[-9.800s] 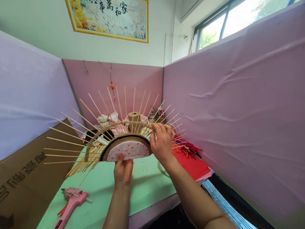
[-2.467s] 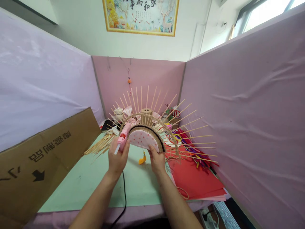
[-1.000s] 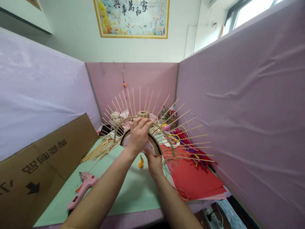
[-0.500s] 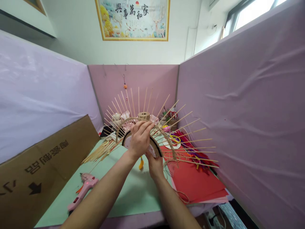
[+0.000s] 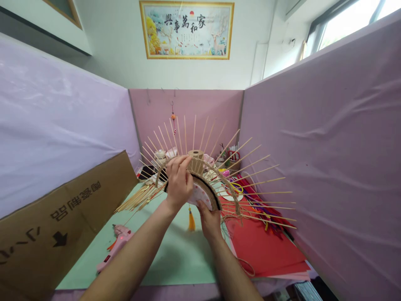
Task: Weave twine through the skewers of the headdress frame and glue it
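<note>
Above the table I hold a fan-shaped craft with thin wooden sticks (image 5: 269,182) radiating from a half-round base (image 5: 200,194). The base has a pale spotted face and a black and brown curved rim. A braided twine arc (image 5: 230,188) crosses the sticks. My left hand (image 5: 180,184) is closed over the base's upper left, its fingers reaching up to the twine. At the lower right, my right hand (image 5: 209,217) grips the base's edge, thumb on the spotted face; its other fingers are hidden behind. A yellow tassel (image 5: 191,220) hangs below the base.
A pink glue gun (image 5: 117,246) lies at the left on the green table mat (image 5: 175,263), near a bundle of sticks (image 5: 139,196) and a cardboard sheet (image 5: 78,221). Red paper (image 5: 266,251) and loose twine lie at the right. A brown roll (image 5: 196,161) stands behind.
My left hand has slid leftward along the base, uncovering more of the spotted face. The view has shifted, so everything sits a little further right. The tassel shows more fully.
</note>
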A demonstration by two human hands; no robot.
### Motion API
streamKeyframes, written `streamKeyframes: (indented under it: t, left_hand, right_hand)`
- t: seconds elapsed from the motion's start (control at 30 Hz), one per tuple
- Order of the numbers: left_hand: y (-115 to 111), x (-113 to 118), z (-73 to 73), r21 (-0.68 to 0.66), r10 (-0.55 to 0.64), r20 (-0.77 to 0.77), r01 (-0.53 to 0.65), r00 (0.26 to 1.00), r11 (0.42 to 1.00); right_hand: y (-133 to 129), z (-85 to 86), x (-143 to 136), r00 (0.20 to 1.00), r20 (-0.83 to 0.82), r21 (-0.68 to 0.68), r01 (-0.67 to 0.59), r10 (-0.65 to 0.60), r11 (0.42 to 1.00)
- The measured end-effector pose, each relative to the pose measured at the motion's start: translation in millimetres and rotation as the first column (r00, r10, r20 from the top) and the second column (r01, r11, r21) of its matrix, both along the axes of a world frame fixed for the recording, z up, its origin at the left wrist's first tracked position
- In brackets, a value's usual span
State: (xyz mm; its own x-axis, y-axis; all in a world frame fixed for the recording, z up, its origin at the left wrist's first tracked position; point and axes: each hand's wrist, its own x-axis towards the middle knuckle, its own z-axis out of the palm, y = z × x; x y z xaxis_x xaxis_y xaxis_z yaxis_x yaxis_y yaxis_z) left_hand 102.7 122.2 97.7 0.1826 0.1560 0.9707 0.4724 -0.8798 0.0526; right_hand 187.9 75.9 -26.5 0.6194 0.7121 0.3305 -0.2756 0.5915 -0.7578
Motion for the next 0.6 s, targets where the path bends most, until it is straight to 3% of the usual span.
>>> streamKeyframes:
  t: [0.17, 0.37, 0.6]
  left_hand:
    - [9.0, -6.5, 13.7, -0.007, 0.063, -0.115, -0.064, 0.991, 0.998]
    - [1.1, -2.4, 9.0, -0.058, 0.155, -0.098, -0.161, 0.983, 0.985]
    - [-7.1, 1.0, 9.3, -0.07, 0.135, -0.107, -0.143, 0.985, 0.987]
  right_hand:
    - [0.3, -3.6, 1.4, 0.999, 0.035, -0.004, 0.003, -0.003, 1.0]
    - [-1.7, -0.6, 1.6, 0.998, 0.054, 0.005, -0.013, 0.013, 1.0]
    - [-0.9, 2.2, 1.2, 1.0, 0.021, 0.009, 0.007, -0.007, 1.0]
